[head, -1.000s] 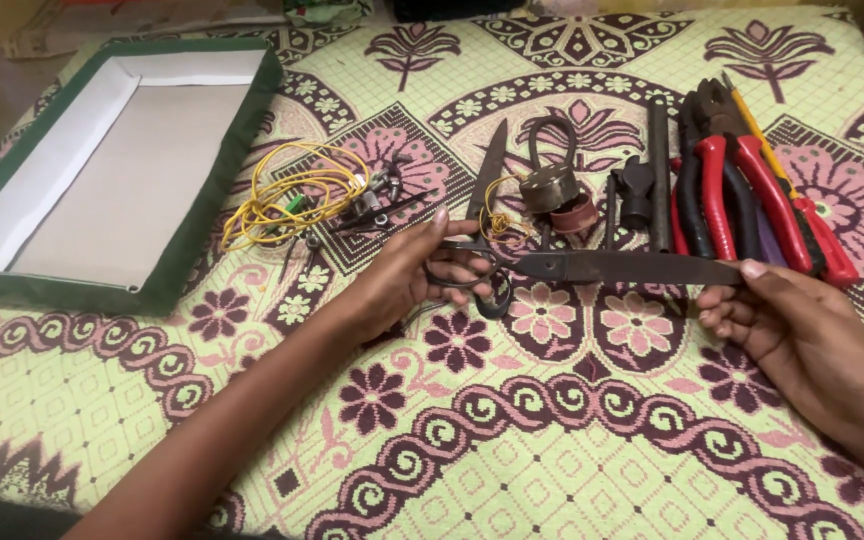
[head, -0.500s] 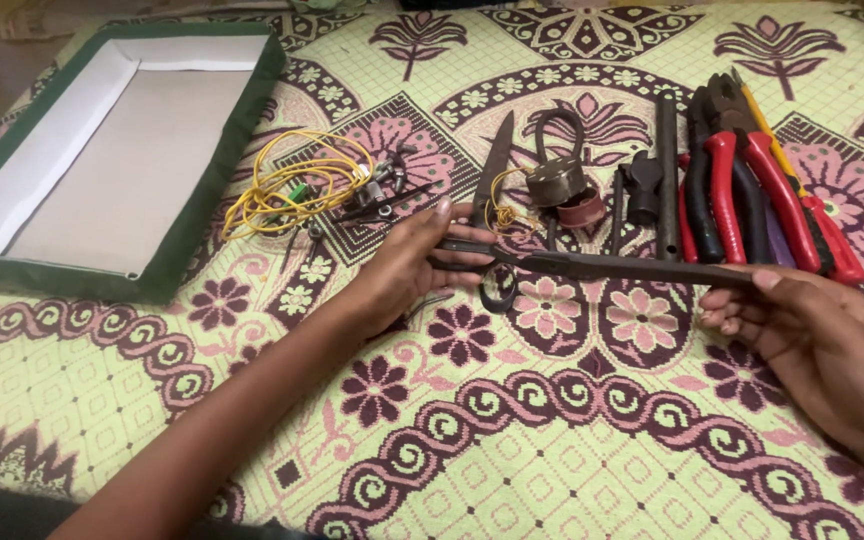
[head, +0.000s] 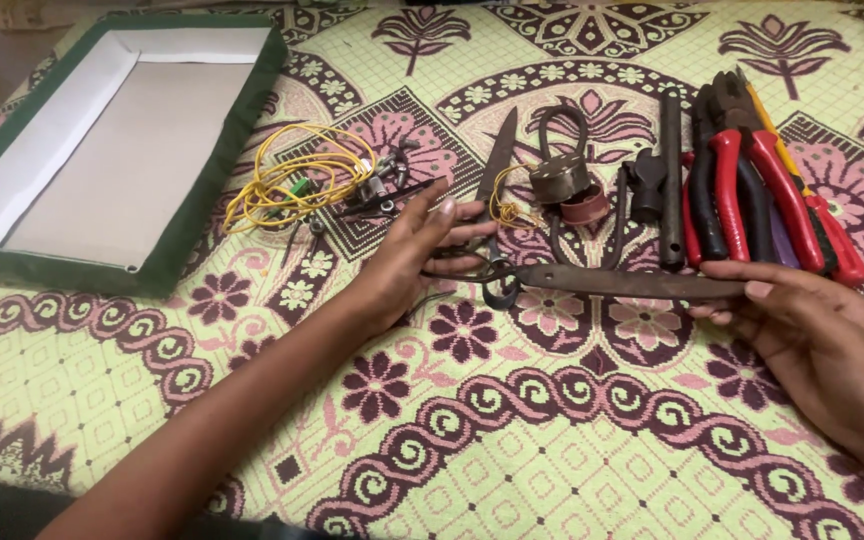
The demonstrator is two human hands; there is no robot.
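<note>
Head view, rusty scissors (head: 612, 281) between left hand (head: 422, 255), right hand (head: 812, 335)

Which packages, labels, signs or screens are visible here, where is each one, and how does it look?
Box: the only package, an open, shallow rectangular box at the upper left on the patterned cloth, dark green outside, white inside, nothing in it.
Labels, signs, screens: none visible.

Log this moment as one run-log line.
left hand: holds handle end of rusty shears | right hand: holds blade tip | shears: lifted level above patterned cloth | behind: red-handled pliers
</note>
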